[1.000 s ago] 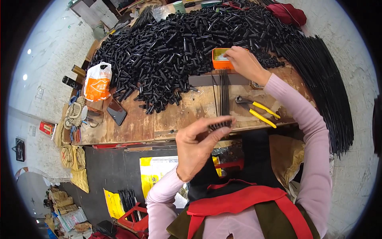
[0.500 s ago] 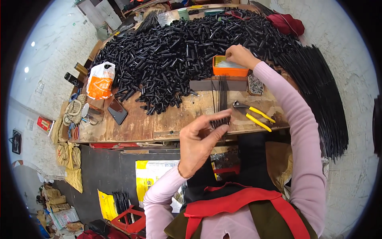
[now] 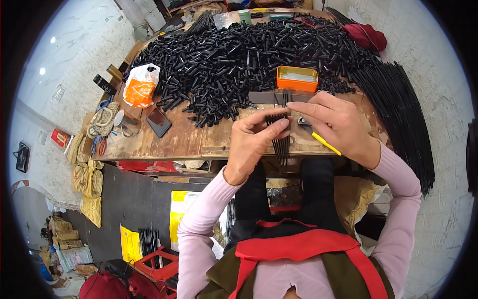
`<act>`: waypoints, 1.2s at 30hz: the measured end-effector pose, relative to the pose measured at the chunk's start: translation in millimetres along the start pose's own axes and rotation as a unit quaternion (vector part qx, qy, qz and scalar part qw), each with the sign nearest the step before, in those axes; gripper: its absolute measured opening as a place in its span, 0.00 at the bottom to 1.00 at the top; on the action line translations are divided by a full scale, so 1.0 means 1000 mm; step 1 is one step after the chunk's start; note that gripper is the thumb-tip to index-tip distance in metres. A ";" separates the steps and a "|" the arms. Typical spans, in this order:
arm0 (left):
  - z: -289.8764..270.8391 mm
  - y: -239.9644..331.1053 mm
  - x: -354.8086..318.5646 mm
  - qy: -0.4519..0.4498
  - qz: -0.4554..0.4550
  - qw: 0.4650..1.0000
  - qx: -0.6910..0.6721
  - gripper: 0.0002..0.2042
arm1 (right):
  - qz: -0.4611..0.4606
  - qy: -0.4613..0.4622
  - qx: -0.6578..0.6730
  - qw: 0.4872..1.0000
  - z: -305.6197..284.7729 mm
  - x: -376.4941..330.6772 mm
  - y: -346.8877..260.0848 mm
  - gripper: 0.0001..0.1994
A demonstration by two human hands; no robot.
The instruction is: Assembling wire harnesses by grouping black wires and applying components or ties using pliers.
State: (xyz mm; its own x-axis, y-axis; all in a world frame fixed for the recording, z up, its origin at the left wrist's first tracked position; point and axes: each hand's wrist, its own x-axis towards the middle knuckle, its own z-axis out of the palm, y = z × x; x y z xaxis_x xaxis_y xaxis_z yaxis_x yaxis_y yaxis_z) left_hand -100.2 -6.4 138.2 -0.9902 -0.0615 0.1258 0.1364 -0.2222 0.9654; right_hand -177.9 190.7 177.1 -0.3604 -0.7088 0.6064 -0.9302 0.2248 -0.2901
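Note:
My left hand (image 3: 247, 144) is closed round a row of thin black rods (image 3: 282, 153), fanned side by side between thumb and fingers above the table's front edge. Close beside them, my right hand (image 3: 344, 123) has its thumb and forefinger pinched near the rods' upper part; whatever it holds is too small to make out. Partly under the right hand lie pliers (image 3: 326, 143) with yellow handles. Beyond the hands stands an orange box (image 3: 297, 86) with pale thin strips (image 3: 298, 77) in it. A flat dark bar (image 3: 262, 98) lies in front of that box.
A big heap of short black tubes (image 3: 219, 65) covers the back of the wooden table (image 3: 184, 142). Long black rods (image 3: 403, 119) hang over its right side. At left are a phone (image 3: 158, 122), a white-orange plastic bag (image 3: 141, 85) and a glass cup (image 3: 127, 123). A red stool (image 3: 158, 266) stands below.
My right hand has come back from the orange box to the rods in my left hand. It now covers the small container of metal bits and part of the pliers. The view has shifted slightly.

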 end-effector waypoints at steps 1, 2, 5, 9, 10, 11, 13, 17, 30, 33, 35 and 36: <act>0.000 -0.001 0.001 0.004 0.003 1.000 -0.019 0.12 | -0.008 0.010 -0.013 1.000 0.002 -0.001 -0.002 0.17; 0.000 -0.001 0.001 0.007 0.005 0.999 -0.038 0.12 | -0.017 0.020 -0.025 0.999 0.003 -0.002 -0.004 0.19; -0.002 0.000 0.001 -0.001 0.007 0.999 -0.043 0.12 | -0.027 0.038 -0.023 0.999 0.004 -0.005 -0.004 0.22; -0.004 0.000 0.002 -0.001 0.004 0.999 -0.049 0.11 | -0.037 0.037 -0.061 0.997 0.006 -0.007 -0.009 0.22; -0.003 0.000 0.002 0.000 0.006 0.999 -0.045 0.11 | -0.044 0.041 -0.068 0.996 0.008 -0.007 -0.008 0.22; -0.003 0.000 0.002 0.000 0.008 0.999 -0.041 0.11 | -0.050 0.045 -0.076 0.995 0.009 -0.007 -0.008 0.23; -0.002 -0.001 0.002 0.001 0.008 0.999 -0.040 0.11 | -0.052 0.046 -0.074 0.995 0.009 -0.007 -0.008 0.23; -0.003 -0.001 0.001 0.001 0.010 0.999 -0.038 0.11 | -0.073 0.052 -0.099 0.991 0.011 -0.006 -0.009 0.22; -0.003 -0.002 -0.001 -0.014 -0.003 0.998 -0.061 0.10 | -0.186 0.040 -0.149 0.970 0.004 0.004 -0.010 0.18; -0.007 -0.002 0.000 -0.004 0.003 0.997 -0.081 0.10 | -0.151 0.080 -0.160 0.972 0.006 -0.003 -0.008 0.18; -0.007 0.000 0.000 0.003 -0.015 0.997 -0.075 0.10 | -0.088 0.060 -0.168 0.980 0.000 -0.014 0.000 0.18; -0.006 0.000 0.001 0.005 -0.013 0.997 -0.075 0.10 | -0.090 0.060 -0.167 0.980 -0.003 -0.016 0.000 0.18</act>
State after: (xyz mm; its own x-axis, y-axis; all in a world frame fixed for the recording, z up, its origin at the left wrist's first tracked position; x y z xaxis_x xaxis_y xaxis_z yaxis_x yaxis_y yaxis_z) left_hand -100.5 -12.7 137.0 -0.9931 -0.0631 0.0986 0.1150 -0.3666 0.9233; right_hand -172.7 203.8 169.4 -0.1746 -0.6780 0.7140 -0.9430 0.3239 0.0769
